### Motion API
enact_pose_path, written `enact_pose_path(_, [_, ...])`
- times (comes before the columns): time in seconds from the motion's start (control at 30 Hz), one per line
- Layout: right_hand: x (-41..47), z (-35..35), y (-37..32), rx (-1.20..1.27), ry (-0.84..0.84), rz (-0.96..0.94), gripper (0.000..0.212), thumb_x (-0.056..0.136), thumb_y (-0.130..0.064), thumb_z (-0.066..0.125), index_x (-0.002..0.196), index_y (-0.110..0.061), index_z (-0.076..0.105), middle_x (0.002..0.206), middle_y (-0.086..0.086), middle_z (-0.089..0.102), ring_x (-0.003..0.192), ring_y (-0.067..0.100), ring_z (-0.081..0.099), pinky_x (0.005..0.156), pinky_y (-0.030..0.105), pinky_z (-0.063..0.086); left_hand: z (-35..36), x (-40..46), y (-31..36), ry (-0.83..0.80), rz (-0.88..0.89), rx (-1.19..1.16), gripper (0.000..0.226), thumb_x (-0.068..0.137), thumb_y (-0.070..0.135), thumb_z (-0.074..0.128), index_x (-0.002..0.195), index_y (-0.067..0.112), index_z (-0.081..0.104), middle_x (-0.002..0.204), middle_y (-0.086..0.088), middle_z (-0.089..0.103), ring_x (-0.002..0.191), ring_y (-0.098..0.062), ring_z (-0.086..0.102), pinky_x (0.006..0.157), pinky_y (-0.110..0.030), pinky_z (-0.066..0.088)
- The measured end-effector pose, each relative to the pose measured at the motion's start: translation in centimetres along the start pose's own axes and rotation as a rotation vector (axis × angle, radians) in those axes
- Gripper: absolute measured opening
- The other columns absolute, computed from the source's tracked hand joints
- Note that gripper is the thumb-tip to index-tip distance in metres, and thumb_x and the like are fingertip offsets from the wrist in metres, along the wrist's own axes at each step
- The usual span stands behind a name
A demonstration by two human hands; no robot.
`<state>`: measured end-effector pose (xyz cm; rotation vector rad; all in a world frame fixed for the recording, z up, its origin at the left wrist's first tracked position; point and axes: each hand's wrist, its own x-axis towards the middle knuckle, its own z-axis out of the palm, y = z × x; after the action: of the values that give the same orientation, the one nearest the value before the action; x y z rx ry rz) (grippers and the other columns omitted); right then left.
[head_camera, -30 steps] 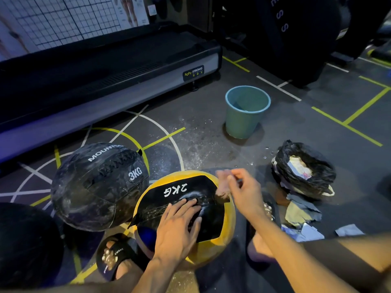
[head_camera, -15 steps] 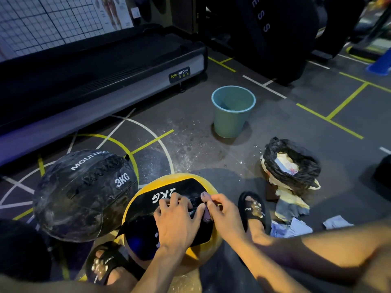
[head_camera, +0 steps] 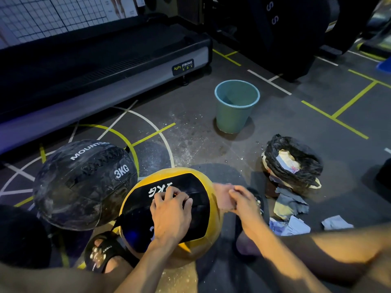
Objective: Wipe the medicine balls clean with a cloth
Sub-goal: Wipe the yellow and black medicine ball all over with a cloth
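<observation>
Dim floor (head_camera: 275, 123); blurred cloth (head_camera: 222, 197) in right hand (head_camera: 246, 203).

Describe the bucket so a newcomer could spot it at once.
Start at the long dark treadmill with the BODY STRONG label on its end. Just off that end, on the dark gym floor, stands the round teal plastic bucket, upright and open-topped. It is the only pale blue-green thing there; the neighbouring crumpled black rubbish bag is stuffed with paper.
</observation>
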<state>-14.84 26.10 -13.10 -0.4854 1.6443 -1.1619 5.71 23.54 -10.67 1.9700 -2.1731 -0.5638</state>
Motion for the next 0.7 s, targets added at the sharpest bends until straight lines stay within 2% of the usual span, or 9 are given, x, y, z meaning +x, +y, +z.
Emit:
enact_pose_path(0.13, [0.3, -0.7, 0.0, 0.008, 0.147, -0.034, 0.013, 0.103, -0.014, 0.055, 0.102, -0.014, 0.068, 0.101, 0.009, 0.068, 0.090, 0.021, 0.065, 0.082, 0.047, 0.058, 0.1, -0.5, -1.0, 0.049, 0.006, -0.083, 0.021, 0.101, 0.046, 0.054, 0.106, 0.035, 0.072, 0.121, 0.017, 0.051, 0.115, -0.021, 0.040, 0.098, -0.041, 0.037])
enact_pose_path(0.23, [-0.1, 0.5, -0.5, -0.151, 0.181, -0.195, 0.012, 0.103, -0.017, 0.054, 0.107, -0.015, 0.065, 0.096, 0.001, 0.068, 0.090, 0.018, 0.064, 0.071, 0.028, 0.051, 0.1, -0.7, -1.4, 0.061, -0.004, -0.120, 0.020, 0.100, 0.046, 0.057, 0.104, 0.036, 0.073, 0.118, 0.020, 0.051, 0.113, -0.019, 0.039, 0.093, -0.038, 0.035])
enact_pose_path(0.3, [-1.1, 2.0, -0.7, -0.285, 0.120, -0.323, 0.010, 0.104, -0.024, 0.054, 0.104, -0.020, 0.063, 0.090, -0.010, 0.069, 0.087, 0.011, 0.066, 0.067, 0.023, 0.048, 0.2, -0.7, -1.6, 0.067, -0.002, -0.135, 0.020, 0.100, 0.046, 0.058, 0.104, 0.036, 0.074, 0.118, 0.020, 0.052, 0.113, -0.018, 0.038, 0.093, -0.037, 0.034])
enact_pose_path(0.37, [-2.4, 3.8, 0.1, -0.456, 0.010, -0.450, 0.014, 0.106, -0.037, 0.050, 0.103, -0.027, 0.059, 0.094, -0.014, 0.073, 0.089, 0.005, 0.070, 0.072, 0.031, 0.054, 0.2, -0.7, -1.6, 0.076, -0.001, -0.142, 0.020, 0.100, 0.046, 0.058, 0.104, 0.035, 0.074, 0.119, 0.020, 0.052, 0.114, -0.018, 0.039, 0.094, -0.037, 0.033])
enact_pose_path(0.43, [-3.7, 4.8, 1.7, -0.696, -0.085, -0.627, 0.014, 0.107, -0.036, 0.045, 0.110, -0.029, 0.056, 0.108, -0.015, 0.073, 0.095, 0.012, 0.071, 0.074, 0.035, 0.054, 0.2, -0.7, -1.7, 0.073, -0.013, -0.138, 0.020, 0.100, 0.046, 0.057, 0.104, 0.035, 0.074, 0.121, 0.019, 0.053, 0.115, -0.019, 0.039, 0.095, -0.038, 0.034])
enact_pose_path(0.5, [-4.9, 4.8, 3.0, -0.869, -0.088, -0.730, 0.017, 0.107, -0.033, 0.042, 0.117, -0.026, 0.054, 0.111, -0.009, 0.071, 0.091, 0.021, 0.069, 0.068, 0.037, 0.049, 0.3, -0.8, -1.9, 0.064, -0.034, -0.142, 0.021, 0.100, 0.045, 0.056, 0.103, 0.035, 0.074, 0.121, 0.019, 0.053, 0.115, -0.019, 0.039, 0.096, -0.037, 0.033])
enact_pose_path(0.57, [-5.9, 4.2, 4.1, -0.918, -0.068, -0.773, 0.019, 0.107, -0.034, 0.041, 0.119, -0.026, 0.054, 0.106, -0.006, 0.071, 0.084, 0.021, 0.069, 0.065, 0.034, 0.048, 0.5, -0.9, -2.1, 0.072, -0.036, -0.148, 0.021, 0.100, 0.045, 0.057, 0.102, 0.034, 0.074, 0.119, 0.019, 0.053, 0.114, -0.019, 0.040, 0.096, -0.037, 0.034])
enact_pose_path(0.63, [-6.8, 3.7, 5.3, -0.925, -0.065, -0.808, 0.017, 0.107, -0.033, 0.043, 0.118, -0.027, 0.054, 0.103, -0.007, 0.070, 0.080, 0.014, 0.070, 0.064, 0.024, 0.047, 0.9, -1.2, -2.3, 0.088, -0.016, -0.149, 0.020, 0.100, 0.044, 0.057, 0.100, 0.033, 0.074, 0.117, 0.019, 0.053, 0.112, -0.019, 0.040, 0.095, -0.037, 0.035])
enact_pose_path(0.7, [-6.8, 3.8, 5.7, -0.893, -0.065, -0.787, 0.019, 0.107, -0.033, 0.044, 0.121, -0.028, 0.055, 0.110, -0.009, 0.071, 0.087, 0.011, 0.071, 0.070, 0.020, 0.050, 1.2, -1.4, -2.6, 0.109, 0.006, -0.159, 0.019, 0.100, 0.043, 0.058, 0.099, 0.033, 0.074, 0.116, 0.018, 0.054, 0.109, -0.018, 0.040, 0.095, -0.038, 0.037])
